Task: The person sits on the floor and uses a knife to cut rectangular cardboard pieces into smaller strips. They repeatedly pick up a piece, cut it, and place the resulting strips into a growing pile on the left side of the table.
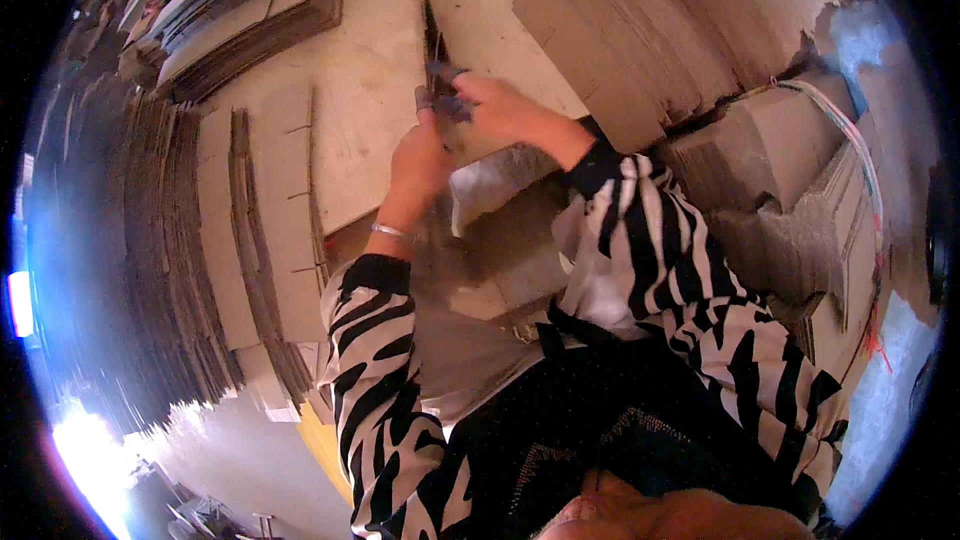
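Note:
My left hand (pixel 420 158) and my right hand (pixel 492 110) come close together over the pale tabletop (pixel 360 130). Both are closed around the near end of a thin, dark-edged piece (pixel 432 35), seen nearly edge-on and stretching away from me. It looks like cardboard, though blur hides its exact shape. Dark coverings or smudges show at my fingertips, which are partly hidden behind one another. The right hand reaches in from the right with its fingers curled; the left, a bracelet at its wrist, points upward from below.
Slotted cardboard strips (pixel 285 170) and a long row of stacked cardboard (pixel 165 250) stand at the left. More cardboard bundles (pixel 250 35) lie at the far left. Large cardboard sheets (pixel 600 50) lean at the right, above folded cardboard (pixel 745 155) and hanging cords (pixel 850 130).

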Tool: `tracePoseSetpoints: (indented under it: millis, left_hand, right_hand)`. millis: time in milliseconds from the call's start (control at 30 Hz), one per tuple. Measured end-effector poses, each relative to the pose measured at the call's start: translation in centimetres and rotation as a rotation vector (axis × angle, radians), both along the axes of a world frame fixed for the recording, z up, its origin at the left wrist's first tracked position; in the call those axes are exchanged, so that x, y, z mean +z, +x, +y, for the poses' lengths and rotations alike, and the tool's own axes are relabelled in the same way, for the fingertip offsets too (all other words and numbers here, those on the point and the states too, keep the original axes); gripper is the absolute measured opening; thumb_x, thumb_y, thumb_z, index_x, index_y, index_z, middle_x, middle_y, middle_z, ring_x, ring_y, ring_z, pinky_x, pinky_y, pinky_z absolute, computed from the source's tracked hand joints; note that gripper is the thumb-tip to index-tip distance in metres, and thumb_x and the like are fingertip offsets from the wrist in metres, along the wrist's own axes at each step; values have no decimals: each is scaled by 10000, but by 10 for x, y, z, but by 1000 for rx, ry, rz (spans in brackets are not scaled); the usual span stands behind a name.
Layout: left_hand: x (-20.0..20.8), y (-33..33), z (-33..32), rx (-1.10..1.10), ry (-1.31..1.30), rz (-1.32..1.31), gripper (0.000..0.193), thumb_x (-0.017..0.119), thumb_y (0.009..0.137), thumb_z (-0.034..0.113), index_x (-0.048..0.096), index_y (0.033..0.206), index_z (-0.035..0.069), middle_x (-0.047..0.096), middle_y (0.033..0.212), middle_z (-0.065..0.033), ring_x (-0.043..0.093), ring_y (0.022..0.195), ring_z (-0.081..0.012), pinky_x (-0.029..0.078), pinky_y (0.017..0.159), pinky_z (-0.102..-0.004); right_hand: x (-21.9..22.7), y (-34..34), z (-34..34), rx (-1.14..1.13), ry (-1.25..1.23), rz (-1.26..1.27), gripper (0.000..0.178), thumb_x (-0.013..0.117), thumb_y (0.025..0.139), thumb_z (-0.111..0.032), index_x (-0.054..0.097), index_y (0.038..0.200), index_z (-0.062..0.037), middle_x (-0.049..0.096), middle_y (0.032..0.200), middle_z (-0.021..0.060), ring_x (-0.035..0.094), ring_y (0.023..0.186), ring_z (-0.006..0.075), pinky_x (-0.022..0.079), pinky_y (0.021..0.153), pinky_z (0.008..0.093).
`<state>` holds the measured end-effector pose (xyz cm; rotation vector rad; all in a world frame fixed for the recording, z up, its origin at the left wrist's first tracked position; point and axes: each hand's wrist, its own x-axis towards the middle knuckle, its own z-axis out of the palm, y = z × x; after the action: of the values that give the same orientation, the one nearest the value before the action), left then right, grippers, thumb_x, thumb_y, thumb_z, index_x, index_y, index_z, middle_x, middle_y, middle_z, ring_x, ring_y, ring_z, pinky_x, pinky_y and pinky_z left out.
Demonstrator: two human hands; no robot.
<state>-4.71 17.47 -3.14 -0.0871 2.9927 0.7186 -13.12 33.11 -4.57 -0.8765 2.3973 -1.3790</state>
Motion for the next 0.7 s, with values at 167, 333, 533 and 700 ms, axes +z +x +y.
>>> tracePoseSetpoints:
  millis: [167,333,533,700]
  left_hand:
    - [49,25,-86,128,88,384,672,486,758,-47,315,1406,5,624,885,-282,601,840,-445,466,706,-513]
    - [129,73,-153,284,-353,657,515,495,735,-74,484,1244,0,574,1122,-308,574,976,-448,484,779,-494]
    - [119,180,-220,416,-748,493,471,590,777,5,499,1238,32,509,1272,-204,509,1145,-390,428,933,-484]
    - [15,274,-275,554,-1003,96,485,571,821,96,477,1297,82,475,1317,-155,510,1161,-333,427,916,-472]
  right_hand:
    - [46,16,91,-348,14,237,403,615,849,-82,545,1234,14,568,1251,180,526,1196,274,398,1024,363]
    - [-4,36,173,-610,915,601,506,679,759,-199,545,1220,-42,422,1439,112,467,1226,379,405,988,422]
    - [-31,-10,216,-693,509,536,393,563,746,-50,560,1136,-1,524,1299,197,484,1199,385,405,972,411]
    - [15,5,160,-655,159,482,308,521,820,-60,548,1107,48,611,1106,246,558,1053,408,433,905,407]
